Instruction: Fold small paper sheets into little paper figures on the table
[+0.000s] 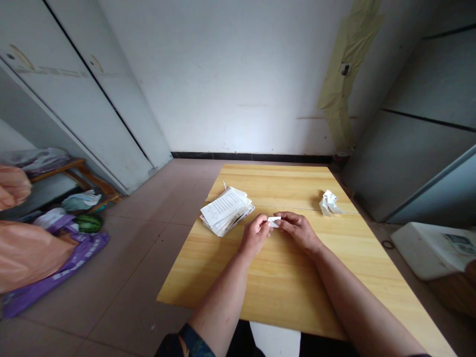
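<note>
Between my two hands, just above the middle of the wooden table point(297, 287), is a small folded piece of white paper point(274, 221). My left hand point(256, 233) pinches its left end between thumb and fingers. On the other side, my right hand point(297, 229) grips the right end, thumb in front and fingers behind. A dark line, perhaps a fold or print, crosses the paper. Left of my left hand lies a loose stack of printed paper sheets point(225, 207). Farther right on the table stands a crumpled or folded white paper piece point(329, 203).
A white wall point(241, 89) rises behind the table. Pale cabinets point(85, 84) stand at left, near a purple bag point(74, 263) and a watermelon point(89, 223) on the floor. At right are a grey cabinet point(420, 148) and a white box-like container point(427, 248).
</note>
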{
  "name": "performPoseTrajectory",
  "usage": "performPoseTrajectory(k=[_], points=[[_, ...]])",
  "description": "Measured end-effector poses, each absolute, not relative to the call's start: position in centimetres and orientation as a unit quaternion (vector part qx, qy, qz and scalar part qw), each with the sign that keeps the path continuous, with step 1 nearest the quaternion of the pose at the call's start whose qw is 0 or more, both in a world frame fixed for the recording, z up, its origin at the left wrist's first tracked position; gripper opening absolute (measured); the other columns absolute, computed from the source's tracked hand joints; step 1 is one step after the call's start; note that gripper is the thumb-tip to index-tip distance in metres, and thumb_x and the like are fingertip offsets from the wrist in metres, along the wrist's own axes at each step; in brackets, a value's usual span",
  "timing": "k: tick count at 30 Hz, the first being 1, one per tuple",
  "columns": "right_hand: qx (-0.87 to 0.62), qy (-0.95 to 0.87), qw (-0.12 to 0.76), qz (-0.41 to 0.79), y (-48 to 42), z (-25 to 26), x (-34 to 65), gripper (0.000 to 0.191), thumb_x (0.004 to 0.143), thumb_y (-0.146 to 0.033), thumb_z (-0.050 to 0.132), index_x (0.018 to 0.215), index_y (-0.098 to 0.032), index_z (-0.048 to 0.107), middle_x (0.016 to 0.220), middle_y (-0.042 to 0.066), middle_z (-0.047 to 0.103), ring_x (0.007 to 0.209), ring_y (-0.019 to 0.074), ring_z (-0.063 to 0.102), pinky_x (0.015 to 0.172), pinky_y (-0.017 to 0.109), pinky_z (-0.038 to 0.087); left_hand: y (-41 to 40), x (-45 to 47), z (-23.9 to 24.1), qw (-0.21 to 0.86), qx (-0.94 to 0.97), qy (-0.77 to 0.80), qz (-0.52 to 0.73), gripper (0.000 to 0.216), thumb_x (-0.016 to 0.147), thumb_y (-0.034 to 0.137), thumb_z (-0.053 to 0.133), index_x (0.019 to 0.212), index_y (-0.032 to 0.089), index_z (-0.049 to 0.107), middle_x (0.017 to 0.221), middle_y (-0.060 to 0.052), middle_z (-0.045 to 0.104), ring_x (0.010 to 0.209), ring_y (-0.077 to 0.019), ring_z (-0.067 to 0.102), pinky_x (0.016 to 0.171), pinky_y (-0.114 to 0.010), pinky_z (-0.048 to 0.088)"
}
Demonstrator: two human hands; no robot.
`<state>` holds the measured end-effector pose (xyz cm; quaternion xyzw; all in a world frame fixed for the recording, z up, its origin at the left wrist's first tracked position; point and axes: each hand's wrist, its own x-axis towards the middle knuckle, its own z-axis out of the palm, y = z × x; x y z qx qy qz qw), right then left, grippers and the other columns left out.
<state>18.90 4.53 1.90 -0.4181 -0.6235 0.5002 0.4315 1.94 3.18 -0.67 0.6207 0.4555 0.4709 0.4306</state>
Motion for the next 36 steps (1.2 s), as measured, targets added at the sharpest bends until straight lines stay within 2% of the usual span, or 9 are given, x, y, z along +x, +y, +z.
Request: performPoseTrajectory(k=[5, 8, 13, 22, 24, 28, 32, 36], points=[[-0.422, -0.625, 0.422, 0.503, 4.4, 1.7, 18.8, 0.034, 0.072, -0.05, 0.065, 0.074, -0.016, 0.065, 0.057, -0.002, 0.056, 0.056, 0.011, 0.049, 0.056, 0.024, 0.039, 3.3, 1.8, -0.9, 0.417, 0.622, 0.461, 0.477, 0.023, 0.087, 0.037, 0.047, 0.087, 0.017, 0.059, 0.069, 0.0, 0.062, 0.061, -0.0114, 0.055, 0.058, -0.021, 0.042], [-0.426, -0.608, 0.412, 0.528, 4.3, 1.7, 18.6, 0.035, 0.068, -0.05, 0.069, 0.07, -0.016, 0.063, 0.057, -0.002, 0.057, 0.053, 0.0103, 0.049, 0.055, 0.024, 0.04, 3.4, 1.7, -0.7, 0.43, 0.608, 0.457, 0.487, 0.025, 0.085, 0.039, 0.05, 0.089, 0.016, 0.06, 0.072, -0.001, 0.062, 0.064, -0.0124, 0.055, 0.059, -0.021, 0.043], [-0.426, -0.598, 0.408, 0.543, 4.4, 1.4, 18.4, 0.038, 0.065, -0.053, 0.071, 0.071, -0.016, 0.064, 0.059, -0.001, 0.059, 0.053, 0.0106, 0.051, 0.054, 0.024, 0.042, 3.5, 1.8, -0.6, 0.408, 0.63, 0.45, 0.484, 0.023, 0.082, 0.038, 0.055, 0.084, 0.016, 0.063, 0.081, -0.004, 0.065, 0.076, -0.0159, 0.058, 0.068, -0.024, 0.045], [-0.415, -0.618, 0.451, 0.492, 4.5, 1.1, 18.9, 0.039, 0.07, -0.052, 0.069, 0.089, -0.017, 0.07, 0.064, 0.0, 0.059, 0.059, 0.0127, 0.052, 0.059, 0.027, 0.044, 3.4, 1.5, 0.3, 0.345, 0.657, 0.459, 0.489, 0.023, 0.083, 0.036, 0.053, 0.081, 0.017, 0.067, 0.076, -0.003, 0.062, 0.074, -0.0157, 0.054, 0.067, -0.025, 0.044], [-0.403, -0.631, 0.462, 0.475, 4.6, 1.3, 19.0, 0.037, 0.072, -0.051, 0.068, 0.089, -0.018, 0.071, 0.07, 0.002, 0.061, 0.062, 0.0137, 0.054, 0.06, 0.028, 0.045, 3.3, 1.5, 0.5, 0.352, 0.658, 0.459, 0.482, 0.025, 0.084, 0.035, 0.051, 0.077, 0.016, 0.066, 0.071, -0.003, 0.061, 0.07, -0.0147, 0.054, 0.063, -0.023, 0.043], [-0.376, -0.663, 0.489, 0.424, 4.6, 1.7, 19.1, 0.029, 0.073, -0.047, 0.069, 0.084, -0.021, 0.074, 0.087, 0.007, 0.064, 0.079, 0.0182, 0.059, 0.072, 0.031, 0.047, 3.1, 1.6, 0.3, 0.39, 0.64, 0.464, 0.473, 0.025, 0.083, 0.033, 0.05, 0.069, 0.016, 0.06, 0.062, 0.0, 0.057, 0.054, -0.0101, 0.05, 0.051, -0.02, 0.039], [-0.388, -0.638, 0.467, 0.473, 4.5, 1.5, 18.9, 0.03, 0.072, -0.048, 0.069, 0.082, -0.02, 0.071, 0.072, 0.004, 0.062, 0.065, 0.0152, 0.056, 0.063, 0.029, 0.046, 3.1, 1.9, -0.2, 0.445, 0.605, 0.465, 0.469, 0.022, 0.082, 0.033, 0.051, 0.082, 0.014, 0.063, 0.06, 0.0, 0.06, 0.048, -0.0092, 0.051, 0.045, -0.019, 0.039], [-0.388, -0.595, 0.461, 0.531, 4.4, 1.2, 18.6, 0.034, 0.07, -0.05, 0.069, 0.079, -0.018, 0.064, 0.064, 0.001, 0.061, 0.06, 0.0134, 0.054, 0.061, 0.029, 0.045, 3.2, 2.1, -0.2, 0.492, 0.571, 0.434, 0.495, 0.026, 0.08, 0.035, 0.054, 0.089, 0.012, 0.064, 0.069, -0.004, 0.065, 0.059, -0.0129, 0.06, 0.054, -0.023, 0.049]])
